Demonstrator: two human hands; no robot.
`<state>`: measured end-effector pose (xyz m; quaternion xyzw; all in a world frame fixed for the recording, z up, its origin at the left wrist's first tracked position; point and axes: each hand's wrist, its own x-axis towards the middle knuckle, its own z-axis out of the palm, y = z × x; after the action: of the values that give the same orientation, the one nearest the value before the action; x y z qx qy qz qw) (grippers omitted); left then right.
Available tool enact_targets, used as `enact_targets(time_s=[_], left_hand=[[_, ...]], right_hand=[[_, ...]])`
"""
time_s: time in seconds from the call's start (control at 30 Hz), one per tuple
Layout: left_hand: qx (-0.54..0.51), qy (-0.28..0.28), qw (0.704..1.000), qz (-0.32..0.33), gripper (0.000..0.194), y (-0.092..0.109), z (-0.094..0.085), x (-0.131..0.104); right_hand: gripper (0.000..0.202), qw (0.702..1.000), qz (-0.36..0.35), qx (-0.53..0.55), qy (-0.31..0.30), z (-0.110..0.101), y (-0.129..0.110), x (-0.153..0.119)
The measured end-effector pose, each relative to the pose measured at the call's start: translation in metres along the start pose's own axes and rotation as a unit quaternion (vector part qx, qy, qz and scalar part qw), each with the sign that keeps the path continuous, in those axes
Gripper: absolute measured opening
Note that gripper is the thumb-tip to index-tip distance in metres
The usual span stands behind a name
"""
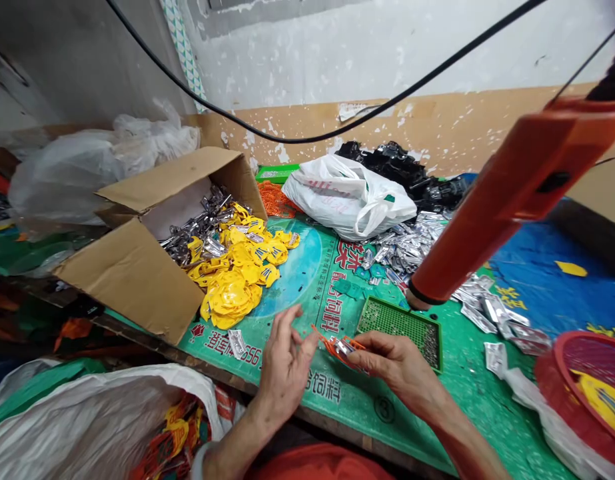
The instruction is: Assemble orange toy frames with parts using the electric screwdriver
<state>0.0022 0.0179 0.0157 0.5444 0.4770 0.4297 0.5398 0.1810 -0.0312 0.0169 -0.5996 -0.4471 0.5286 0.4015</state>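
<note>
My right hand (394, 363) pinches an orange plastic part (341, 348) with a silvery piece on it, held above the green printed sheet on the table. My left hand (286, 360) is just left of that part, fingers stretched and a little apart, the thumb close to its tip; whether they touch is hard to tell. Behind my right hand lies a green tray (394, 319) with tiny metal bits, probably screws. A red-orange power tool (502, 207), like an electric screwdriver, hangs over the tray at a tilt. Several silvery parts (497, 313) are scattered right of it.
An open cardboard box (137, 277) at left spills dark metallic parts and yellow plastic pieces (232, 293). A white plastic bag (347, 193) and black parts (397, 170) lie behind. A red basket (552, 373) stands at right, an open sack (102, 413) at lower left. A black cable (287, 140) droops across.
</note>
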Motion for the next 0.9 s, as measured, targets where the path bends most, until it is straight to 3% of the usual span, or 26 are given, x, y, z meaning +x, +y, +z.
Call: enact_targets(time_s=[0.07, 0.17, 0.27, 0.37, 0.47, 0.6, 0.73, 0.9], left_hand=[[0.062, -0.098, 0.993, 0.032, 0.032, 0.013, -0.005, 0.001], [0.097, -0.223, 0.97, 0.027, 0.019, 0.023, -0.007, 0.004], [0.104, -0.285, 0.953, -0.01, 0.022, 0.018, -0.006, 0.007], [0.08, -0.272, 0.957, -0.064, 0.026, 0.008, -0.004, 0.01], [0.026, -0.239, 0.963, -0.122, 0.029, 0.002, 0.0, 0.009], [-0.03, -0.244, 0.959, -0.144, 0.031, -0.003, 0.005, 0.008], [-0.016, -0.256, 0.961, -0.104, 0.027, -0.003, 0.007, 0.006], [0.115, -0.256, 0.955, 0.093, 0.024, 0.003, 0.005, 0.004]], right_hand=[[0.024, 1.0, -0.013, -0.015, -0.018, 0.0, 0.0, 0.003], [0.022, 0.995, -0.068, -0.06, -0.047, 0.005, 0.001, 0.005], [0.024, 0.977, -0.136, -0.164, -0.031, 0.008, 0.004, 0.005], [0.025, 0.938, -0.22, -0.257, 0.077, 0.008, 0.008, 0.001], [0.025, 0.874, -0.316, -0.319, 0.185, 0.005, 0.015, -0.005], [0.021, 0.824, -0.37, -0.37, 0.218, 0.005, 0.023, -0.008], [0.013, 0.83, -0.386, -0.339, 0.217, 0.007, 0.027, -0.007], [0.014, 0.859, -0.39, -0.257, 0.208, 0.006, 0.027, -0.008]])
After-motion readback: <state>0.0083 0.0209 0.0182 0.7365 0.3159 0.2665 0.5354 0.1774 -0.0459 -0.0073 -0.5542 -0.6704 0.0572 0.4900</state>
